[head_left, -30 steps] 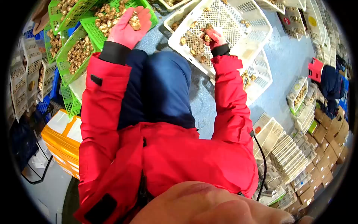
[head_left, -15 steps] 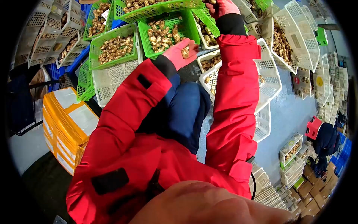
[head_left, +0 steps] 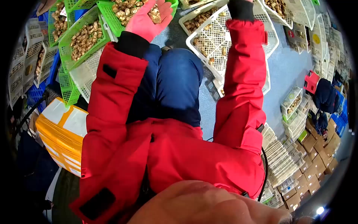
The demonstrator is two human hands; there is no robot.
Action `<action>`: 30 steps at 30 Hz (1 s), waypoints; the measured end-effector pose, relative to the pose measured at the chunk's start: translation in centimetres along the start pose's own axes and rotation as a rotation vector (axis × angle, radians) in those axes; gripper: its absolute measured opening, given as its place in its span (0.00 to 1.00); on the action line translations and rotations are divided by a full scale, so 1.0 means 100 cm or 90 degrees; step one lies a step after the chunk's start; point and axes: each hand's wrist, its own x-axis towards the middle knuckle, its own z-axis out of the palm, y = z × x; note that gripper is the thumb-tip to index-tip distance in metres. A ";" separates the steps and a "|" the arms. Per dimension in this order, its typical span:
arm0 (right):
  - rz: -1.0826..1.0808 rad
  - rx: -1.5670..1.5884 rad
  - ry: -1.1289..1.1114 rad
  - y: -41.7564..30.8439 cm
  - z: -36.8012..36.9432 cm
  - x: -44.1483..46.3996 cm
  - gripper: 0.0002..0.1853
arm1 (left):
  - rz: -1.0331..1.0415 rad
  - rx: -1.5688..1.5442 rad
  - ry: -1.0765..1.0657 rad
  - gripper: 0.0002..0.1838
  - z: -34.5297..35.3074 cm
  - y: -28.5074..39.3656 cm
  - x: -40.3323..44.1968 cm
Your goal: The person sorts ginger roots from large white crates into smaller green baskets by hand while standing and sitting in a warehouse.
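Note:
My left hand [head_left: 147, 20] is at the top, palm up, over the near side of a green crate [head_left: 115, 22]. A lumpy brown-and-tan mushroom [head_left: 154, 15] lies in it against the fingers. Many similar mushrooms [head_left: 125, 9] fill that crate. My right arm reaches up beside it; the black cuff [head_left: 240, 10] meets the top edge and the hand is out of frame. Under this arm stands a white mesh crate [head_left: 197, 46] with a few scattered mushrooms [head_left: 212, 60] on its bottom.
Another green crate of mushrooms [head_left: 65, 59] stands to the left, above a white crate [head_left: 84, 72]. A yellow-taped foam box [head_left: 59, 128] sits lower left. Stacked white crates [head_left: 285, 156] and cardboard boxes [head_left: 311, 171] are at the right. A person [head_left: 326, 95] is near a red stool [head_left: 311, 81].
The view has tipped down, so the crates sit higher in the picture. My right hand has left the frame at the top. The mushroom stays in my left hand, which is turned more palm up.

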 end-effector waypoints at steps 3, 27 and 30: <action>0.447 -0.123 -0.255 0.068 0.029 -0.115 0.24 | -0.021 -0.073 -0.007 0.18 0.005 -0.002 0.000; 0.094 0.599 0.273 -0.037 -0.036 -0.056 0.11 | 0.046 0.119 0.021 0.18 -0.006 -0.005 0.003; -0.045 0.353 0.236 -0.127 -0.025 0.012 0.20 | 0.239 0.698 0.146 0.19 -0.013 -0.005 0.010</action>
